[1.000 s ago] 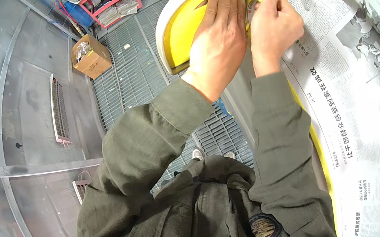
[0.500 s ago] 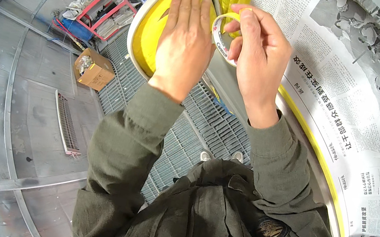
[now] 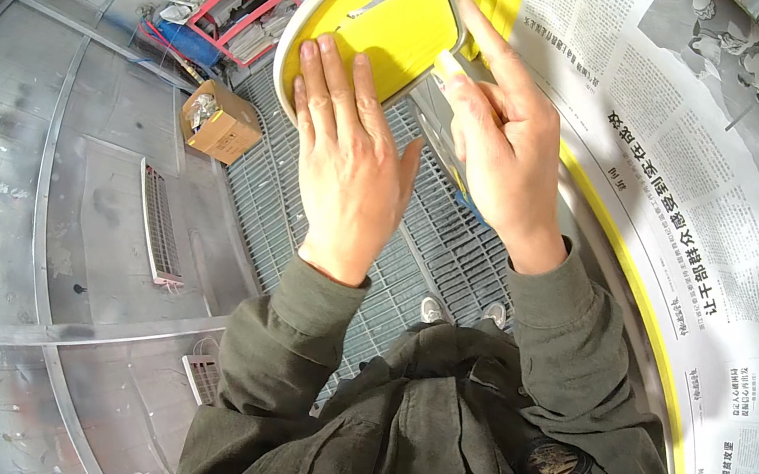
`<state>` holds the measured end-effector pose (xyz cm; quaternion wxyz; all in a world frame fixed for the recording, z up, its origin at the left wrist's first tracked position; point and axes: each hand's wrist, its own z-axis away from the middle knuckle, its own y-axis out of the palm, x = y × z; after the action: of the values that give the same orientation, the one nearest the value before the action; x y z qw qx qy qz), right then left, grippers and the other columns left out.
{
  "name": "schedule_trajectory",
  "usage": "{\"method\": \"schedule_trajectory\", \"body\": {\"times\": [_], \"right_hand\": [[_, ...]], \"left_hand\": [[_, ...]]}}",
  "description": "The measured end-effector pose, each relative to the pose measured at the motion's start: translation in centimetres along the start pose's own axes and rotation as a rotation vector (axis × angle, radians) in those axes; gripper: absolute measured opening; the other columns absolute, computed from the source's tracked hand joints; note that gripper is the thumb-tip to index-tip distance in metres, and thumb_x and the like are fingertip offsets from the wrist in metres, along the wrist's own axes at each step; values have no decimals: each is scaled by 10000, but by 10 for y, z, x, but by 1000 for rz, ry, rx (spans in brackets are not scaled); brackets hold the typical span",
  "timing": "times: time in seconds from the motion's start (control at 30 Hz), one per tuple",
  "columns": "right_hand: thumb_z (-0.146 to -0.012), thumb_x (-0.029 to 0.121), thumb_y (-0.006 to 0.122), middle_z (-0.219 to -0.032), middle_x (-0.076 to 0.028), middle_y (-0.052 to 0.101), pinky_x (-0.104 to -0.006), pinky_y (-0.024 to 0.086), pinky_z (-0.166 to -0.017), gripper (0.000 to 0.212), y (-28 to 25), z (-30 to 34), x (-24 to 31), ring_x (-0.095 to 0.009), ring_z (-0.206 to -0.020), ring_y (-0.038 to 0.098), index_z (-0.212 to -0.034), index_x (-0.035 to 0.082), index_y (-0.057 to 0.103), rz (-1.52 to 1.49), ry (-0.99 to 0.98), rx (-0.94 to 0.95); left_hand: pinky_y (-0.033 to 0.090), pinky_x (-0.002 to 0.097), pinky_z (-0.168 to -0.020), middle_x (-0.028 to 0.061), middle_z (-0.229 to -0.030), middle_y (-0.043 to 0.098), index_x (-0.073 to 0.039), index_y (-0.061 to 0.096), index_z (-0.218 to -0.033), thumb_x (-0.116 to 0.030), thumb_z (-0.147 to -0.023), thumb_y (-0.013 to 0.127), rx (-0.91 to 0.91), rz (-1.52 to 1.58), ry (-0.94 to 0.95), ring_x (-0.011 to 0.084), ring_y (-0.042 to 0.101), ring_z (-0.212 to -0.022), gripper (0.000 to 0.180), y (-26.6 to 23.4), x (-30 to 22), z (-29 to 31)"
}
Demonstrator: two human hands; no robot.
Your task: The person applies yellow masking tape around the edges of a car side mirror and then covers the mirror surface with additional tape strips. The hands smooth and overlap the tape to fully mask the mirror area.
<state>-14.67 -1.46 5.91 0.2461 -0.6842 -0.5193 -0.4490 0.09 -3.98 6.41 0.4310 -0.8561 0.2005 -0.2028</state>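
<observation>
A rounded panel with a pale grey rim (image 3: 290, 38) is covered in yellow masking tape (image 3: 392, 21), and a narrow gap in the tape shows grey. My left hand (image 3: 346, 170) lies flat with fingers stretched out, their tips on the panel's lower left edge. Curled fingers of my right hand (image 3: 507, 148) grip a roll of yellow tape (image 3: 446, 67), mostly hidden behind the hand. That hand's index finger points up along the panel's right rim.
Newspaper sheets (image 3: 597, 214) edged with yellow tape cover the large curved surface at right. Metal grating (image 3: 304, 203) forms the floor. At left stand a cardboard box (image 3: 225, 124), a red-framed rack (image 3: 236, 14) with odds and ends, and a grey wall (image 3: 110, 210).
My left hand has slid down the yellow surface toward the lower edge, uncovering its middle. My right hand has turned, its index finger now extended and the tape roll less visible.
</observation>
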Motion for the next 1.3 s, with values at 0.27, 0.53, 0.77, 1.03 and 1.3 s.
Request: {"method": "schedule_trajectory", "body": {"times": [0.27,0.53,0.77,1.03,1.3], "right_hand": [[-978,71,516,-654,-31,565,-294,430,-580,612,-17,5,4,-121,-576,514,-1578,46,397,138,22,207],[-928,89,598,-687,-109,686,-422,494,-576,577,-14,5,16,-301,-568,652,-1491,48,478,296,-94,451],[-958,218,708,-688,-136,702,-406,537,-565,184,2,-32,13,-303,-615,706,-1030,54,750,679,-352,291],[-952,326,702,-742,-129,710,-446,527,-628,250,15,-80,18,-336,-707,702,-920,89,774,954,-472,200],[-912,340,727,-728,-109,712,-456,543,-627,256,14,-95,17,-332,-714,715,-824,101,750,973,-467,268]], "left_hand": [[533,438,-1056,292,-1312,649,27,598,-1336,-145,-898,756,-98,414,-140,442,626,-1258,497,-23,-6,19],[550,246,-692,39,-922,719,46,712,-1077,-132,-958,792,-19,1412,-549,80,639,-774,228,-22,17,8],[499,292,-664,57,-850,684,-46,712,-906,-73,-894,806,-506,752,-280,194,620,-726,98,-4,21,-3],[420,395,-916,73,-1102,647,-65,723,-804,-156,-817,858,-687,181,-174,289,530,-1057,164,4,42,-33],[423,465,-989,132,-1196,603,-66,659,-932,-126,-744,872,-627,289,-152,346,499,-1182,290,12,47,-30]]}}
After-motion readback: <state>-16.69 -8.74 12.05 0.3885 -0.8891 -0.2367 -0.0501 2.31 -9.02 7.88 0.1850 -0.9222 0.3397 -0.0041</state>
